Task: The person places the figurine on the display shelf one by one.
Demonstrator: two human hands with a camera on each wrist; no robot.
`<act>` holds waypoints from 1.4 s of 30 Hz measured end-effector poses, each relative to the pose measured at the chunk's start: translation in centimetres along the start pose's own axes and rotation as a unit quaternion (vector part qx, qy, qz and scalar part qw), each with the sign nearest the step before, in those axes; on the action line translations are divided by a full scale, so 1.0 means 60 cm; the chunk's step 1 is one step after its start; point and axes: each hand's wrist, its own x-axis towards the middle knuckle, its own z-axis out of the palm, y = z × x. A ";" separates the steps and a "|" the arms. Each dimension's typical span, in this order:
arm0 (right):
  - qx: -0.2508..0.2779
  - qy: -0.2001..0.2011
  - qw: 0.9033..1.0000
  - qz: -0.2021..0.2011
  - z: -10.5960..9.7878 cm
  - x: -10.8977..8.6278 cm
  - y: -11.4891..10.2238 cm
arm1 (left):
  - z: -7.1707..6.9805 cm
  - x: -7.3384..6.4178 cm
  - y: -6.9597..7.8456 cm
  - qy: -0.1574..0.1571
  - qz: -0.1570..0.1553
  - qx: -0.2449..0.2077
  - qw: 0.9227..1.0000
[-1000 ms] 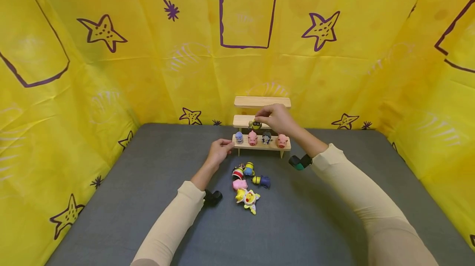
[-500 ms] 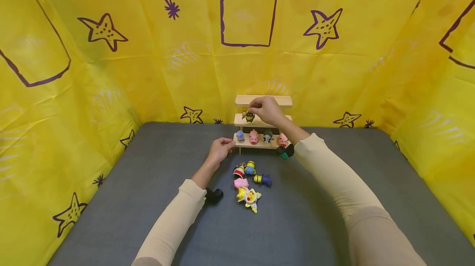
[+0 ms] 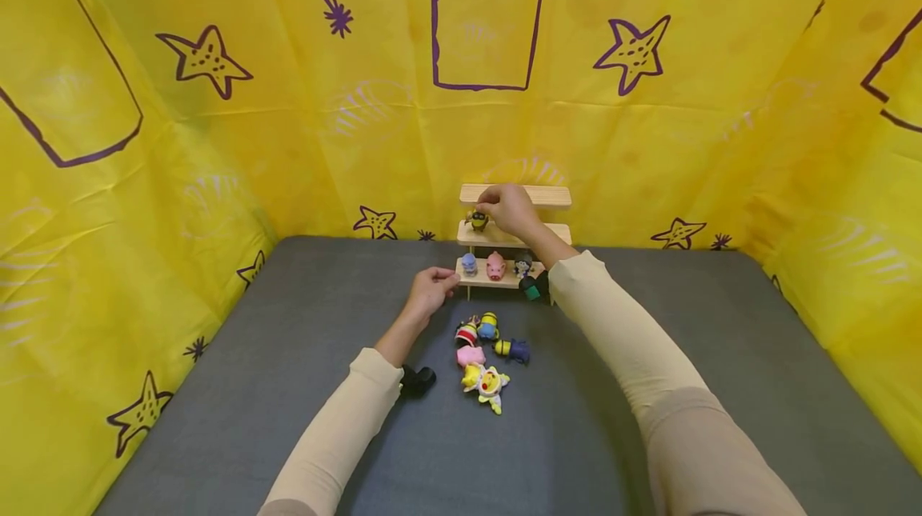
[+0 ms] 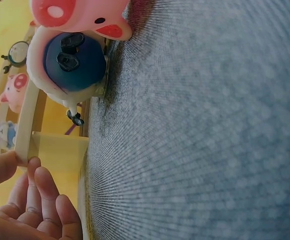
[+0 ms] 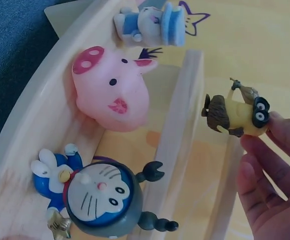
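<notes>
My right hand [image 3: 508, 208] pinches a yellow minion figurine [image 5: 235, 115] by its head. The figurine is upright at the left end of the middle shelf of a three-tier wooden display stand [image 3: 551, 234], its feet close over the board. My left hand [image 3: 428, 292] pinches the left end of the lowest shelf between thumb and fingertip. On that shelf stand a small light-blue figurine [image 5: 152, 25], a pink pig [image 5: 112, 90] and a blue cat figurine [image 5: 102, 192] with a dark grey hood. My right wrist hides the shelf's right end.
Several toys lie on the grey table [image 3: 324, 324] in front of the stand: a blue-and-yellow minion [image 3: 488, 326], a red-and-white figure [image 3: 467, 332], a navy-and-yellow one [image 3: 512, 350], a pink toy [image 3: 471, 356] and a star-shaped yellow-and-white one [image 3: 490, 384]. Yellow cloth [image 3: 360, 148] hangs behind.
My right hand has carried the minion figurine leftward along the middle shelf to its left end. The right wrist now covers the second pig on the lowest shelf. My left hand keeps its hold.
</notes>
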 end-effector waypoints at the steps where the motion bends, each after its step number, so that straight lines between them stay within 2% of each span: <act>1: -0.002 0.000 1.000 -0.001 0.001 0.001 0.001 | 0.001 0.000 0.000 0.000 0.000 -0.001 1.000; 8: -0.005 0.001 1.000 -0.012 0.007 0.003 0.004 | 0.003 0.003 -0.002 0.001 0.007 0.000 1.000; 25: -0.017 -0.018 1.000 -0.003 0.008 0.003 -0.002 | -0.001 0.003 -0.001 -0.002 -0.008 0.006 1.000; 42: -0.058 0.004 0.998 0.001 0.013 0.005 0.004 | -0.002 0.003 -0.001 -0.007 -0.012 0.010 1.000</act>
